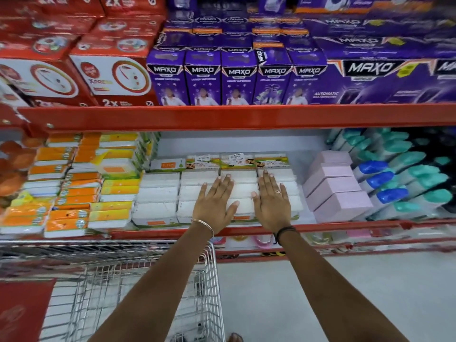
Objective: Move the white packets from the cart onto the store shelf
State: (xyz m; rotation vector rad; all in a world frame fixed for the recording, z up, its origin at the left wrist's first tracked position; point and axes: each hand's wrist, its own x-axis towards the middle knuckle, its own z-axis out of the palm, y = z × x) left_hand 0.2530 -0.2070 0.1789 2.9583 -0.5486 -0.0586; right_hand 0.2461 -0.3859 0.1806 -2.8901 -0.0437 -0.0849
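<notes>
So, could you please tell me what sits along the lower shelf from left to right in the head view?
Orange and yellow packets → white packets → left hand → right hand → pink boxes → bottles with teal and blue caps.

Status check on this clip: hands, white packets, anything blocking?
Left hand, right hand flat, open on stacked white packets on red-edged store shelf. Wire cart below left. Nothing in the way.
</notes>
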